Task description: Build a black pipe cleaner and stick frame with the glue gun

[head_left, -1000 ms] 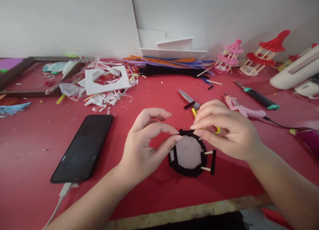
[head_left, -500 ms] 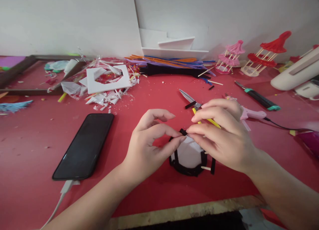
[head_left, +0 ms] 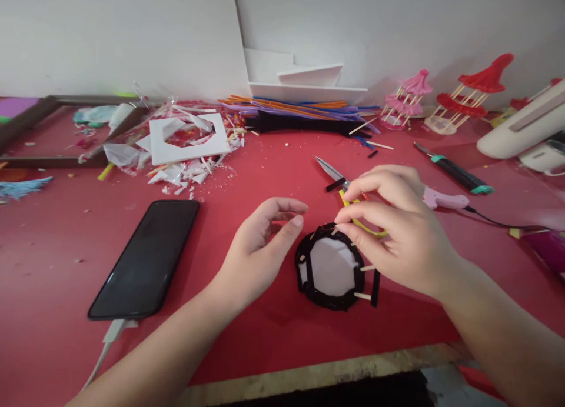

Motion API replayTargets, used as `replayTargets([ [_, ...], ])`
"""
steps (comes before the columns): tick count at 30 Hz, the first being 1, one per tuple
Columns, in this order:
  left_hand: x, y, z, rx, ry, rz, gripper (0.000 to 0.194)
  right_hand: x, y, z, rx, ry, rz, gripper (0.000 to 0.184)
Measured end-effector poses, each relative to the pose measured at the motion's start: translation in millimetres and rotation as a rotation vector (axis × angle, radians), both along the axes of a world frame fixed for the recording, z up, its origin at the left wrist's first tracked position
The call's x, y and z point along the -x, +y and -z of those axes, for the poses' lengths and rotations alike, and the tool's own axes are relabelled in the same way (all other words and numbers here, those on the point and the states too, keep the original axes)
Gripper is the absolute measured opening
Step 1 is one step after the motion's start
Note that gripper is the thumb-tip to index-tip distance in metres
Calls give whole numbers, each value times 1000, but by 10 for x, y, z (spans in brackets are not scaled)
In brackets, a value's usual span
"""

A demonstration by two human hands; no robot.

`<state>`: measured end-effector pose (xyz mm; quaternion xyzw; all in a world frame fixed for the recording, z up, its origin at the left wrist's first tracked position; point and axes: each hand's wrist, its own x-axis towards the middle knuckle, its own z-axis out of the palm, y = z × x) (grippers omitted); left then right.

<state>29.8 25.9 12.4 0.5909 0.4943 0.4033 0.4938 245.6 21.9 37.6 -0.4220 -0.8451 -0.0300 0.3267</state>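
A round craft piece [head_left: 334, 269] with a fuzzy black rim and a white middle lies on the red table. Two short pale sticks [head_left: 362, 296] poke out of its right side toward an upright black strip [head_left: 375, 288]. My right hand [head_left: 397, 230] is at its top edge, thumb and index finger pinched at a small pale stick [head_left: 335, 230] by the rim. To the left, clear of the piece, my left hand [head_left: 260, 251] is open and holds nothing, its thumb close to the curled fingers. Behind my right hand lie yellow-handled scissors [head_left: 332, 170], partly hidden.
A black phone [head_left: 145, 257] on a cable lies at left. Farther back are foam scraps [head_left: 185, 180], a cut-out white frame [head_left: 158, 142] and coloured pipe cleaners [head_left: 304, 108]. On the right are a utility knife [head_left: 459, 173], a pink glue gun [head_left: 445, 199] and red and pink stick models [head_left: 481, 80].
My left hand has let go at the rim's top and drawn back to the left, fingers parted. My right hand stays at the rim, and more of the craft piece shows.
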Motion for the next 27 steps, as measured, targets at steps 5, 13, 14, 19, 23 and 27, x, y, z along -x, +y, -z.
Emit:
replayTargets([
  [5,-19,1,-7,52,9,-4,21,59,-12,4,-33,-78,7,14],
  [13,-22,27,9,95,-5,-15,22,76,-13,-2,-34,-137,-9,16],
  [14,-21,28,10,93,-5,-17,22,73,-10,1,-38,-139,-11,16],
  [19,-16,20,13,91,-14,-20,20,64,2,11,-37,-147,-8,16],
  [23,-13,18,22,95,-9,-17,22,65,4,10,8,-145,3,19],
  [27,-10,22,27,97,-1,-21,23,59,10,21,2,-123,-1,18],
])
